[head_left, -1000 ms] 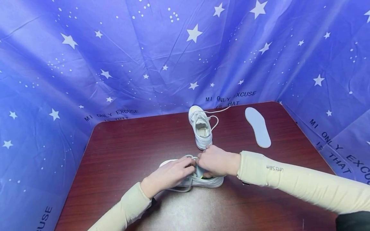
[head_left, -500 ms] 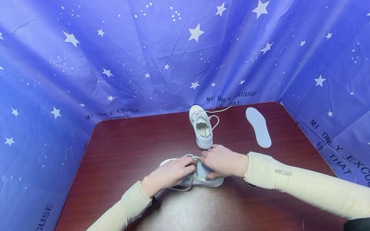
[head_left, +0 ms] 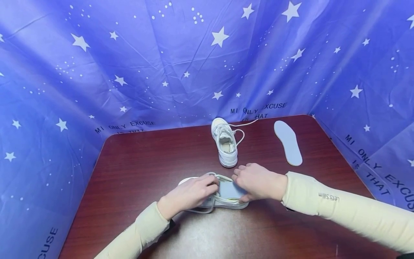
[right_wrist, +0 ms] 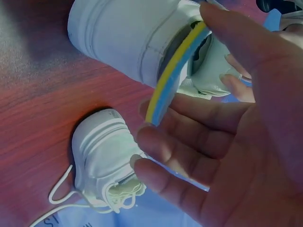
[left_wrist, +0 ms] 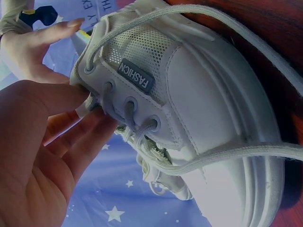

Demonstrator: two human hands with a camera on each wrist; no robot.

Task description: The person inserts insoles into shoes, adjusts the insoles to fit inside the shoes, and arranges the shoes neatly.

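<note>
A white lace-up sneaker point(head_left: 231, 205) lies on the table, toe to the left. My left hand point(head_left: 195, 192) grips its lace flap and tongue, thumb outside and fingers inside the opening, as the left wrist view shows. A pale blue insole point(head_left: 230, 190) sits partly inside the shoe. Over the heel, my right hand point(head_left: 258, 181) pinches the insole's heel end between thumb and fingers. In the right wrist view the insole's yellow-and-blue edge point(right_wrist: 173, 75) stands tilted above the heel collar. The insole's front part is hidden in the shoe.
A second white sneaker point(head_left: 229, 159) stands behind, toe toward the curtain point(head_left: 181, 61), its laces loose. Another pale insole point(head_left: 288, 144) lies flat at the back right of the dark red table point(head_left: 145, 158). The starry curtain borders the table's far side.
My right hand has moved right, toward and past the heel, with the insole's end. More of the insole shows in the shoe opening. My left hand has kept its place on the shoe.
</note>
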